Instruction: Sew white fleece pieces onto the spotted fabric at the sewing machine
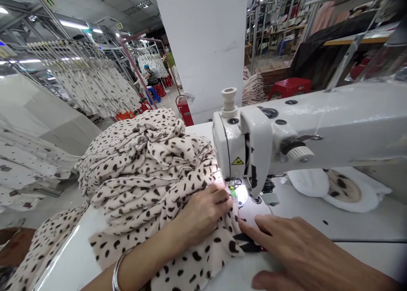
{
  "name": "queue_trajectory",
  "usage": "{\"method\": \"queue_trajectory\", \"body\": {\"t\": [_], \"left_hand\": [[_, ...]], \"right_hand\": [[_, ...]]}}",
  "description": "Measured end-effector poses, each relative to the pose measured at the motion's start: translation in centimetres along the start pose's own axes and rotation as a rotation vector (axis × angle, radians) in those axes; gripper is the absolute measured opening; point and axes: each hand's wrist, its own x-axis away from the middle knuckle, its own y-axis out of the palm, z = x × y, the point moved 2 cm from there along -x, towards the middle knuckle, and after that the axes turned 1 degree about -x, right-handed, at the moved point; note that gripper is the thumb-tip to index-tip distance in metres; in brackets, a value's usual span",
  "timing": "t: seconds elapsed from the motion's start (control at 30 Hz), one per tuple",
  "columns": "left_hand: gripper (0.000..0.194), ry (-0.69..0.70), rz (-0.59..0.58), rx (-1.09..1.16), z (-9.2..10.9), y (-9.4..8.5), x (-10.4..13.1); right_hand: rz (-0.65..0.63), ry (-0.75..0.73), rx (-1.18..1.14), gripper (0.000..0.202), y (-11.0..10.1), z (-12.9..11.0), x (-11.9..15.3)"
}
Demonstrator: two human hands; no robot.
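Observation:
Cream fabric with dark brown spots [149, 189] lies in a thick heap over the left of the sewing table, and its edge runs up to the needle area of a white sewing machine [241, 142]. My left hand [208, 206] presses and pinches this fabric just left of the presser foot, fingers curled. Stretched out along the right side of the cloth is my right hand [286, 244], its index fingertip at the fabric edge and its thumb apart. Black thread snips [244, 242] lie partly beneath that hand. A small green piece [233, 191] shows by the lit needle plate.
Right of the needle, under the machine arm, rests a white fluffy piece with a spotted oval [343, 189]. Behind the table stands a white pillar [203, 49]. Hanging garments [92, 83], a red stool [291, 87] and seated people [151, 76] are farther back.

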Motion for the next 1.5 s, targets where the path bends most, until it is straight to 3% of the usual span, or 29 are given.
{"method": "queue_trajectory", "body": {"t": [0.2, 0.3, 0.4, 0.63, 0.87, 1.3, 1.5], "left_hand": [[0.031, 0.022, 0.001, -0.029, 0.0, 0.0, 0.0], [0.032, 0.016, -0.001, -0.024, -0.1, 0.0, 0.0], [0.027, 0.018, 0.023, -0.008, -0.4, 0.1, 0.0], [0.025, 0.024, 0.031, -0.001, -0.8, 0.2, -0.3], [0.027, 0.022, 0.112, 0.138, -1.9, 0.5, -0.4], [0.03, 0.046, 0.109, 0.125, -2.0, 0.5, -0.5], [0.03, 0.025, 0.104, 0.138, -1.9, 0.5, -0.5]], "right_hand": [[0.058, 0.106, 0.099, 0.019, -0.6, 2.5, 0.5], [0.064, 0.024, 0.024, 0.048, -0.8, 1.9, 0.5], [-0.02, -0.018, -0.047, 0.066, 0.4, 0.1, 0.5], [-0.007, -0.001, -0.017, 0.065, 2.7, -1.2, 0.4], [-0.052, -0.004, 0.019, 0.073, 2.3, -1.0, 0.1], [-0.1, 0.019, -0.001, 0.071, 2.4, -0.9, -0.1], [-0.192, 0.074, -0.037, 0.066, 2.6, -1.0, -0.3]]}}
